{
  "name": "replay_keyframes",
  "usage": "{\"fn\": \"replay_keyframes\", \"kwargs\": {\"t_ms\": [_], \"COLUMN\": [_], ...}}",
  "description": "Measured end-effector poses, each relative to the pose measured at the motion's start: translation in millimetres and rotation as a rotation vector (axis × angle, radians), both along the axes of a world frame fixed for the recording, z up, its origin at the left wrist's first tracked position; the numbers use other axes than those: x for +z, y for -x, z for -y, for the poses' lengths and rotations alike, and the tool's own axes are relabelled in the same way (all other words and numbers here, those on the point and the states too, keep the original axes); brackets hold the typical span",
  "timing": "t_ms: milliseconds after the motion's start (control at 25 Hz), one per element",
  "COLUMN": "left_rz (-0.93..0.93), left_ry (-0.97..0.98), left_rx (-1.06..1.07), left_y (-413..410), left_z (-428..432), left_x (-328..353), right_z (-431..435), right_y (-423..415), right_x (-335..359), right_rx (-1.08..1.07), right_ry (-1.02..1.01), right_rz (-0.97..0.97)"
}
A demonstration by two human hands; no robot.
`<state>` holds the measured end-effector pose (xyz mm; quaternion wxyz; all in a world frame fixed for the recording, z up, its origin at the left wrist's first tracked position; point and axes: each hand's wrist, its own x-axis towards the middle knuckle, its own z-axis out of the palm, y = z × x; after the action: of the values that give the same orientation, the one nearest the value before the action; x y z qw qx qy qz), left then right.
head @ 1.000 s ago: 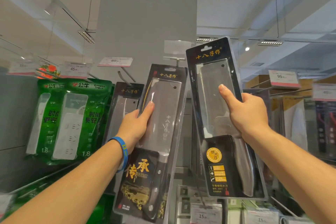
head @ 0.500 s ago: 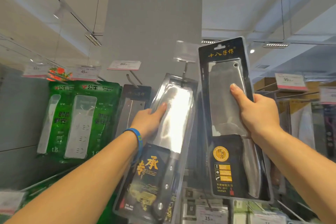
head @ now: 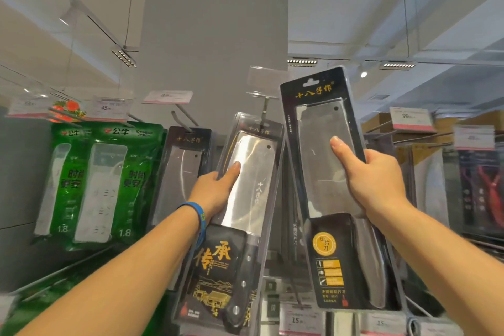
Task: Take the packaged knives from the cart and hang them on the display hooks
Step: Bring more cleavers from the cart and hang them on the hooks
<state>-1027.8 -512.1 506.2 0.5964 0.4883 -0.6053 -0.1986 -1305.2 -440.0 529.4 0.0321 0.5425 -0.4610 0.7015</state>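
Observation:
My left hand (head: 215, 191) grips a packaged cleaver (head: 253, 188) by its left edge, thumb across the shiny blade. The pack's top hole sits at the tip of a metal display hook (head: 265, 109) under a clear tag holder. My right hand (head: 373, 180) grips a second packaged cleaver (head: 321, 144), black card with gold lettering, held upright to the right of that hook and apart from it. A third packaged cleaver (head: 185, 166) hangs on a hook (head: 182, 120) further left.
Green packaged power strips (head: 106, 177) hang at the left. Price tags (head: 167, 96) stick out above the hooks, and another tag (head: 410, 117) reads 99 at the right. A grey pillar (head: 215, 35) rises behind. More packs hang at the far right (head: 480, 194).
The left pack has tilted and risen so its hole meets the hook tip. The right pack has stayed raised beside it, shifting slightly right in view.

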Motion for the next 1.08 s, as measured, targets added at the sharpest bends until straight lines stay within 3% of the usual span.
{"fn": "replay_keyframes", "kwargs": {"t_ms": [240,360,440,600,840,1080], "left_rz": [-0.029,0.124,0.236,0.284,0.091,0.314], "left_ry": [-0.089,-0.295,-0.333,-0.123,0.116,0.216], "left_rx": [0.008,0.016,0.093,0.256,0.111,0.39], "left_y": [23,27,30,30,-9,-60], "left_z": [29,42,44,36,-4,-62], "left_x": [-2,9,15,10,25,53], "right_z": [-9,-12,-15,-21,-7,16], "right_y": [1,6,9,15,7,-54], "right_x": [1,2,1,-4,-21,-25], "right_rx": [-0.059,-0.034,-0.031,-0.008,0.146,0.293], "right_ry": [0.027,-0.008,0.008,0.017,0.016,0.08], "right_rz": [-0.04,-0.022,-0.021,-0.001,0.043,0.041]}}
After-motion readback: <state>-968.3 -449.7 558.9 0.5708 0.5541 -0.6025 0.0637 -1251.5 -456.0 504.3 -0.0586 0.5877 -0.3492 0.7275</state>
